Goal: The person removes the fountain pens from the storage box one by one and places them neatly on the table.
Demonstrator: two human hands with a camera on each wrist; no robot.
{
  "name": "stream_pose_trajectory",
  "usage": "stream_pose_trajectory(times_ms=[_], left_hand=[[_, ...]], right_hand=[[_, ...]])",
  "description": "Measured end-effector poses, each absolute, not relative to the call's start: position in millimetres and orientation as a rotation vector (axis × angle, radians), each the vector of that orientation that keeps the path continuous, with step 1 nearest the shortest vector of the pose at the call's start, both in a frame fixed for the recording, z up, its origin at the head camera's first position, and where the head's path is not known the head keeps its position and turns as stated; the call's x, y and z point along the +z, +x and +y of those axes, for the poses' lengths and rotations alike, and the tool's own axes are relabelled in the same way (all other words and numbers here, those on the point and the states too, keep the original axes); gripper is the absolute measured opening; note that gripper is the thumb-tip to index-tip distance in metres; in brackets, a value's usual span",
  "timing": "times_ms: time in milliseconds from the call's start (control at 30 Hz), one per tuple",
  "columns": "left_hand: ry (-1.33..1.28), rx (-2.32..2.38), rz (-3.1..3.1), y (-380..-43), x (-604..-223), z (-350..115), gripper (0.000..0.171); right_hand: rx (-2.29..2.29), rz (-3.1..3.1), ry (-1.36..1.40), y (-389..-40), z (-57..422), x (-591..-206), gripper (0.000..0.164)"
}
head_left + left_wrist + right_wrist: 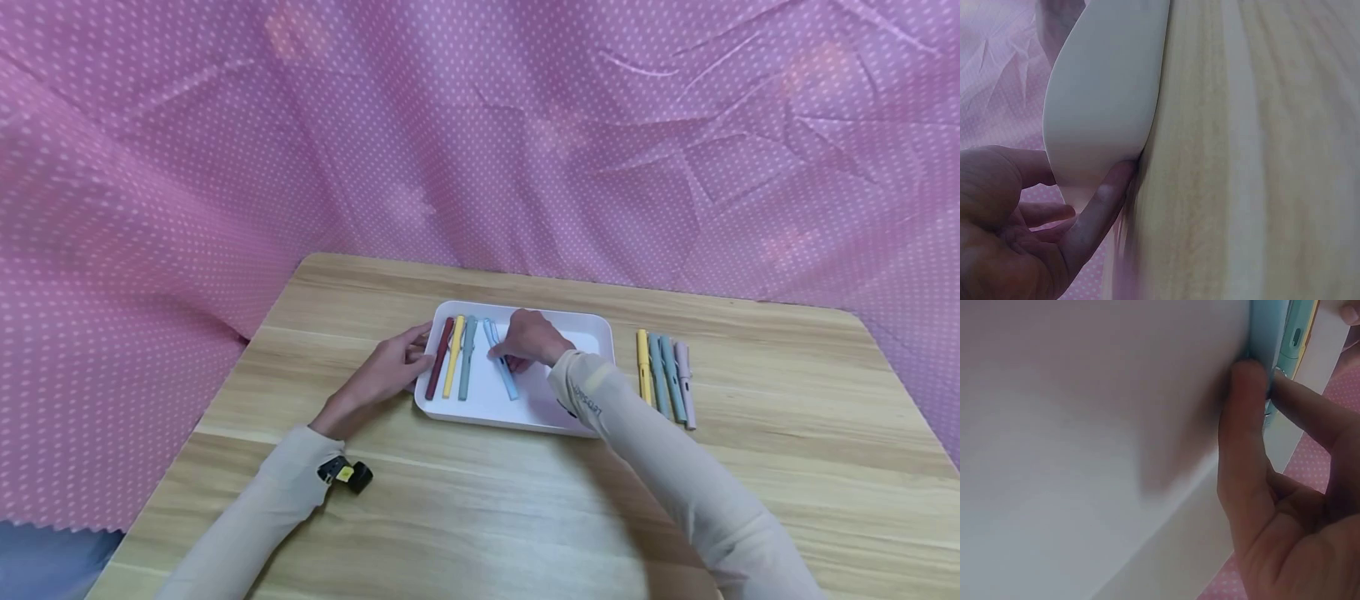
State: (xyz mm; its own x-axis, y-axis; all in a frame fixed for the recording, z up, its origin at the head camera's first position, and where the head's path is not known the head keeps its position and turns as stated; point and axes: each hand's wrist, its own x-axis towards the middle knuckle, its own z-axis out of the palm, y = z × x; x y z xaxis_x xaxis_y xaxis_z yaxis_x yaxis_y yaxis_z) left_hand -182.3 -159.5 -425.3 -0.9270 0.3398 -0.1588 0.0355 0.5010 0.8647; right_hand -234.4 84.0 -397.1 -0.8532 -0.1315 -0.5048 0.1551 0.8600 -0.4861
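A white tray (547,408) lies on the table with a dark red pen (440,358), a yellow pen (453,357) and a grey-green pen (467,358) side by side at its left end. My right hand (534,335) reaches in over the tray's middle and pinches a light blue pen (507,383), which slants beside the grey-green one. In the right wrist view, thumb and finger grip the light blue pen (1265,331) from both sides. My left hand (381,369) holds the tray's left end; the left wrist view shows its fingers around the tray wall (1107,75).
To the right of the tray, a yellow pen (644,367), two grey-green pens (666,375) and a lilac pen (685,383) lie in a row on the wooden table (480,508). A pink dotted curtain (480,150) hangs behind and at the sides.
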Motion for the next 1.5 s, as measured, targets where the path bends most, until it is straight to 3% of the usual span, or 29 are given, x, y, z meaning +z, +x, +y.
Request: stream_pose_trajectory(times_ms=[400,1500], left_hand=[[0.315,1.411,2.427,-182,-426,-158,0.066],[0.305,1.418,2.420,-180,-423,-160,0.066]], right_hand=[[-0.931,2.425,-0.085,-225,91,-379,0.025],[-1.267,2.342,-0.040,-211,129,-355,0.023]])
